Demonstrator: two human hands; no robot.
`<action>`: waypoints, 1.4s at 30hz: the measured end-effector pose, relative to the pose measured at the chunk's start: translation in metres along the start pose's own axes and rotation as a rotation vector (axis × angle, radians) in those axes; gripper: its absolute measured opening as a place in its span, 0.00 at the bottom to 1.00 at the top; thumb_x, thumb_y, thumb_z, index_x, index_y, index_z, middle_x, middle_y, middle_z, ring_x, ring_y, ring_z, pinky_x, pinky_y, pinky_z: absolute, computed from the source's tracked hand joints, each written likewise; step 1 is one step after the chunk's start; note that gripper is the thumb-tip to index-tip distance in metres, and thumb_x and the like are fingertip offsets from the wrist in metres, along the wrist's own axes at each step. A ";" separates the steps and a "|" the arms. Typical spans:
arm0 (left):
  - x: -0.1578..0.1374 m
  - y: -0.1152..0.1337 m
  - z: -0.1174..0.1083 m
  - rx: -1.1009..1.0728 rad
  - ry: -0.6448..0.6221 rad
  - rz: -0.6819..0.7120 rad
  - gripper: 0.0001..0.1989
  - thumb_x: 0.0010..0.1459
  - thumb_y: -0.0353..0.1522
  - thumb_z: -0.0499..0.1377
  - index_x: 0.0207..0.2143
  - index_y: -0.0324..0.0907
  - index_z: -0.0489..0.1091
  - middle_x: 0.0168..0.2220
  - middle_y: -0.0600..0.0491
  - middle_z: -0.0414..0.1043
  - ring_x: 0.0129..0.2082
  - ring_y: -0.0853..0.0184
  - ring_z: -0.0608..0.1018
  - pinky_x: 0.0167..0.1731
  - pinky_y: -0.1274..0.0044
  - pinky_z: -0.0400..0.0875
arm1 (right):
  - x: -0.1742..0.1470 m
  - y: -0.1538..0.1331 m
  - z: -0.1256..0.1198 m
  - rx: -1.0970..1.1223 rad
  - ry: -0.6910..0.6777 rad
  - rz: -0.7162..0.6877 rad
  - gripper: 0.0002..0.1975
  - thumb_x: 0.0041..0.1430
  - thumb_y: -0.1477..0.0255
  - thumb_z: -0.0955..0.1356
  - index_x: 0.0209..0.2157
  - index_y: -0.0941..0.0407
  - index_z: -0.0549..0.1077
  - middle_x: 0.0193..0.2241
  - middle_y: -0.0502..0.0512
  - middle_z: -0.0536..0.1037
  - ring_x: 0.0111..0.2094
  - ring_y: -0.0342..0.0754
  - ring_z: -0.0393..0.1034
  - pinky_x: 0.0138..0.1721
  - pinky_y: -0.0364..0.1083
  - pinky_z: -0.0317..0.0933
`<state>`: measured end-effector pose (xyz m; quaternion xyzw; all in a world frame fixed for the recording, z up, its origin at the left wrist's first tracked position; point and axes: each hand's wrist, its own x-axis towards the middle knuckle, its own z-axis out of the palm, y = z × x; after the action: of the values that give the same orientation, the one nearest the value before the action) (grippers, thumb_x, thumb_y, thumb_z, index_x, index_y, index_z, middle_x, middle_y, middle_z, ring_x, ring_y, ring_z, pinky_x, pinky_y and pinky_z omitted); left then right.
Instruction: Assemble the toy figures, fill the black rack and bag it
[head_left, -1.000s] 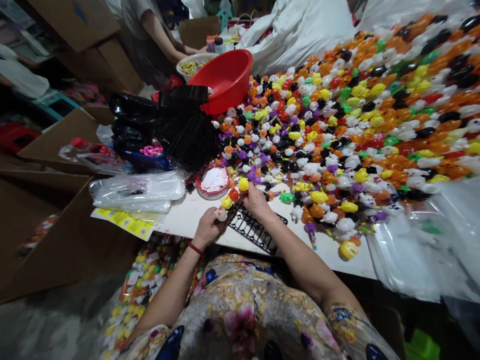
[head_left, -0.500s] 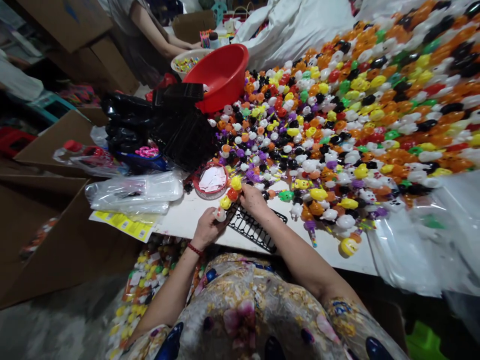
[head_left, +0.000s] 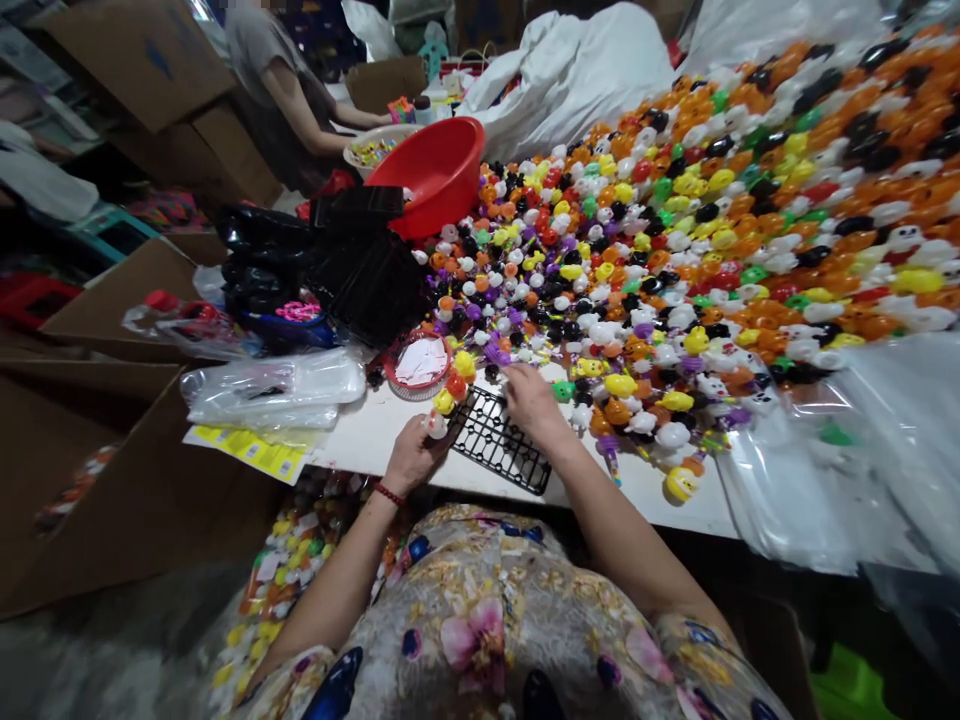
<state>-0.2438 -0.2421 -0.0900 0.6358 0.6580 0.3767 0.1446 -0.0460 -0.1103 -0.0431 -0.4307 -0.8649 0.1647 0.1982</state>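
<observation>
While your left hand (head_left: 414, 456) grips the black rack (head_left: 501, 441) on the table (head_left: 351, 438), 4 toys (head_left: 456, 385) line its left end; the rest looks unfilled. Your right hand (head_left: 532, 408)? Can't tell its grip.

My right hand (head_left: 531, 405) hides part of the black grid tray (head_left: 495, 440); the toy heap (head_left: 686, 262) runs past the right edge.

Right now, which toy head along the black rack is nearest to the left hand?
The white head, at the left hand; the lower yellow head, red head and upper yellow head lie farther.
</observation>
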 end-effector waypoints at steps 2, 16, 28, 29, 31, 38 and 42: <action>0.000 0.000 0.001 0.023 0.016 -0.001 0.09 0.57 0.38 0.59 0.28 0.43 0.70 0.29 0.52 0.72 0.32 0.66 0.74 0.33 0.76 0.69 | -0.011 0.017 -0.009 -0.173 0.060 0.042 0.16 0.58 0.82 0.61 0.43 0.60 0.76 0.44 0.66 0.74 0.45 0.56 0.63 0.47 0.53 0.58; 0.002 0.019 0.023 0.264 0.050 -0.165 0.06 0.54 0.35 0.61 0.29 0.42 0.68 0.29 0.50 0.71 0.33 0.61 0.74 0.34 0.71 0.66 | -0.037 -0.006 0.000 0.426 0.010 0.243 0.08 0.62 0.69 0.61 0.40 0.55 0.68 0.29 0.53 0.74 0.30 0.50 0.66 0.33 0.47 0.60; -0.001 0.023 0.015 0.158 -0.051 -0.124 0.02 0.56 0.29 0.59 0.33 0.43 0.71 0.34 0.51 0.73 0.37 0.62 0.74 0.37 0.72 0.65 | -0.050 -0.032 0.034 0.515 -0.164 0.183 0.02 0.56 0.74 0.64 0.31 0.55 0.68 0.28 0.52 0.75 0.30 0.46 0.68 0.34 0.43 0.61; -0.001 0.023 0.015 0.155 -0.051 -0.123 0.02 0.56 0.29 0.59 0.33 0.43 0.72 0.34 0.51 0.73 0.37 0.62 0.74 0.38 0.72 0.65 | -0.050 -0.032 0.032 0.475 -0.171 0.168 0.02 0.57 0.75 0.64 0.31 0.55 0.68 0.28 0.53 0.75 0.30 0.47 0.68 0.34 0.44 0.61; -0.001 0.024 0.016 0.152 -0.052 -0.120 0.03 0.56 0.29 0.58 0.33 0.43 0.72 0.34 0.51 0.73 0.37 0.62 0.74 0.38 0.71 0.65 | -0.051 -0.032 0.029 0.404 -0.198 0.150 0.04 0.58 0.76 0.63 0.33 0.56 0.69 0.30 0.54 0.76 0.32 0.47 0.69 0.35 0.44 0.61; -0.002 0.019 0.016 0.166 -0.046 -0.110 0.02 0.53 0.30 0.58 0.30 0.43 0.71 0.32 0.51 0.73 0.35 0.62 0.74 0.36 0.72 0.66 | -0.051 -0.039 0.027 0.259 -0.308 0.088 0.10 0.57 0.80 0.63 0.40 0.57 0.70 0.38 0.59 0.77 0.39 0.50 0.71 0.42 0.46 0.62; -0.002 0.017 0.017 0.144 -0.033 -0.102 0.03 0.53 0.32 0.58 0.30 0.43 0.71 0.31 0.50 0.73 0.34 0.61 0.74 0.35 0.71 0.67 | -0.046 -0.042 0.029 0.296 -0.276 0.076 0.08 0.58 0.80 0.64 0.37 0.56 0.71 0.35 0.56 0.77 0.37 0.49 0.71 0.40 0.45 0.63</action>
<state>-0.2201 -0.2398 -0.0907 0.6165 0.7122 0.3102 0.1285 -0.0634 -0.1753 -0.0583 -0.4027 -0.8334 0.3546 0.1327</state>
